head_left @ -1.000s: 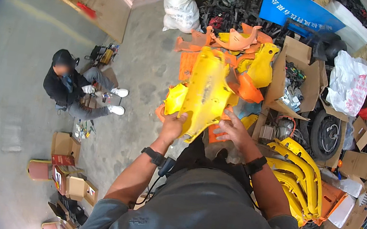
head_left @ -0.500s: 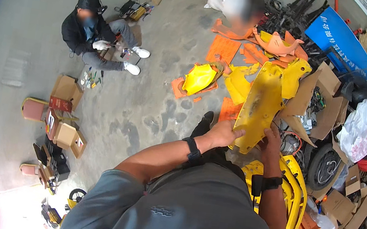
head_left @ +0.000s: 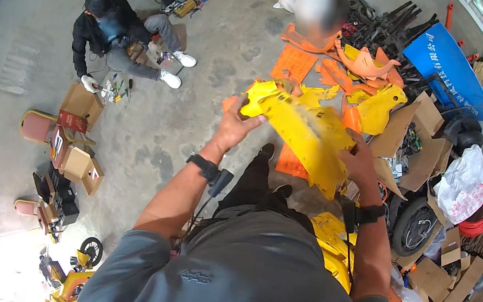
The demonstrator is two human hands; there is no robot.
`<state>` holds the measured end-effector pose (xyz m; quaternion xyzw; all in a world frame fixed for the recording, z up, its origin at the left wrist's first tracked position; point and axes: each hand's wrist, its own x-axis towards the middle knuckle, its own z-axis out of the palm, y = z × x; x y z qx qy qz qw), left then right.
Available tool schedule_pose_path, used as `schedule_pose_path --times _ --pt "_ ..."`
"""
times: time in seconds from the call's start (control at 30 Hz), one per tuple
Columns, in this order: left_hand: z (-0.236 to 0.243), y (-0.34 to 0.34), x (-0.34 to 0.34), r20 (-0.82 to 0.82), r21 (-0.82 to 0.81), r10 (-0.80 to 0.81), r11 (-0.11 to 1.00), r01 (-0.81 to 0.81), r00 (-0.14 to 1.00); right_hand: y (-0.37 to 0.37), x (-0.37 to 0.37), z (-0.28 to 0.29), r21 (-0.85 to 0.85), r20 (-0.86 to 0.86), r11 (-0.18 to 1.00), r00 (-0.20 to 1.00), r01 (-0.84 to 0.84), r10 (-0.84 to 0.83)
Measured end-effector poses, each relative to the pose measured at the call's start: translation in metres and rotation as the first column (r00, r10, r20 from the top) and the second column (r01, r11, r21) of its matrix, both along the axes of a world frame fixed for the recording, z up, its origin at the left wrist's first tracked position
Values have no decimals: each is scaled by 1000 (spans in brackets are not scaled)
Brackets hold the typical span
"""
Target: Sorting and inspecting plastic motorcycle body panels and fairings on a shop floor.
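Note:
A long yellow plastic panel [head_left: 304, 137], scuffed on its face, is held in the air in front of me, slanting from upper left to lower right. My left hand [head_left: 235, 127] grips its upper left end, the thumb lying along the near edge. At its right end, my right hand [head_left: 358, 162] is closed on the edge; part of those fingers is hidden behind the panel. Below it on the floor lies an orange panel [head_left: 292, 161]. Another yellow panel [head_left: 380, 110] rests just beyond my right hand. Beside my right forearm are stacked yellow panels [head_left: 329, 237].
Orange plastic pieces [head_left: 293, 63] lie farther ahead. To the right stand an open carton [head_left: 402, 135], a wheel [head_left: 414, 226], a white plastic bag [head_left: 467, 183] and a blue board [head_left: 453, 68]. A person [head_left: 111, 35] sits on the floor at far left, near small tools [head_left: 115, 88].
The yellow panel has turned from nearly upright to slanting. My left hand has shifted left to its other end; my hands are farther apart. The seated person now reaches down toward the floor.

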<state>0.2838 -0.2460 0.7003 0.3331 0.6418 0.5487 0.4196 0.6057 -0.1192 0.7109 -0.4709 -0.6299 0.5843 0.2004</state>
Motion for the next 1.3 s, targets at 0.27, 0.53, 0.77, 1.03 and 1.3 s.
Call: schedule_pose_path --times 0.27,0.53,0.77,1.03,1.3 --pt "11 -22 14 21 -297 -173 939 172 985 5 -21 4 102 193 969 960 -224 202" --pt "-18 -36 16 273 -454 209 889 -66 939 10 -20 -26 -26 245 941 911 -336 332" --pt "-64 -37 -45 368 -482 341 866 -135 865 19 -47 -54 -339 237 881 876 -330 419" --pt "-152 -8 -137 452 -636 480 765 -106 752 41 -160 -116 -182 358 969 906 -170 226" --pt "-322 67 -250 376 -744 166 641 190 912 120 -219 -236 -216 386 976 920 20 67"
